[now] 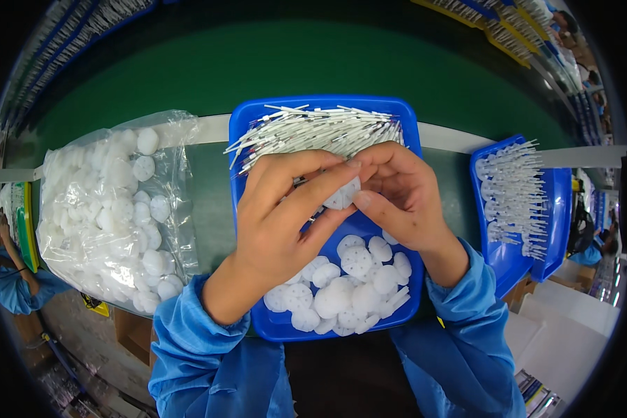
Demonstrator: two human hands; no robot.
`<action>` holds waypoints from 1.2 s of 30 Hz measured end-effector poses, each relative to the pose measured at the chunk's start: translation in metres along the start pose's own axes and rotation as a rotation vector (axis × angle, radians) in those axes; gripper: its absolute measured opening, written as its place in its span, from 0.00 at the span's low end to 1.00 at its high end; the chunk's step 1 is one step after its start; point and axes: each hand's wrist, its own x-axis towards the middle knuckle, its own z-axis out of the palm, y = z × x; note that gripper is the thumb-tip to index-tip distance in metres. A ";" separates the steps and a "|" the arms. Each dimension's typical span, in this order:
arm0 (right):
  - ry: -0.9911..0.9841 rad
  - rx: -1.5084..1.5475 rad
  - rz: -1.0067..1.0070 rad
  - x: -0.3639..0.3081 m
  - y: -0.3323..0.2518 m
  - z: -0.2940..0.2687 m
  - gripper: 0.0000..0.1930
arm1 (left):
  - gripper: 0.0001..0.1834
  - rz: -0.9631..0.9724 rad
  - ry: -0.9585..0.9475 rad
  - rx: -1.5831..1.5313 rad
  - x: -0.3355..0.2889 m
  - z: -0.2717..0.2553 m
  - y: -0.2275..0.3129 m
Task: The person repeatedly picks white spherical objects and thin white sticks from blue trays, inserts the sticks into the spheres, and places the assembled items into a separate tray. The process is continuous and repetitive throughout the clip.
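Note:
Over a blue plastic tray point(247, 132), my left hand point(279, 216) and my right hand point(400, 191) meet and pinch one white perforated disc point(345, 195) between their fingertips. A heap of thin white tubes point(320, 132) fills the tray's far end. Loose white discs point(348, 285) with small holes pile at the tray's near end, just below my wrists. Both forearms wear blue sleeves.
A clear plastic bag point(115, 205) full of white discs lies at the left. At the right stands a second blue tray point(508, 254) holding discs with tubes stuck in them. A green conveyor belt point(272, 70) runs behind. Another person in blue sits at the far left.

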 end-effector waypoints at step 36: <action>0.174 -1.049 -0.513 -0.016 0.014 -0.010 0.08 | 0.26 -0.477 0.089 -0.504 -0.014 -0.006 -0.045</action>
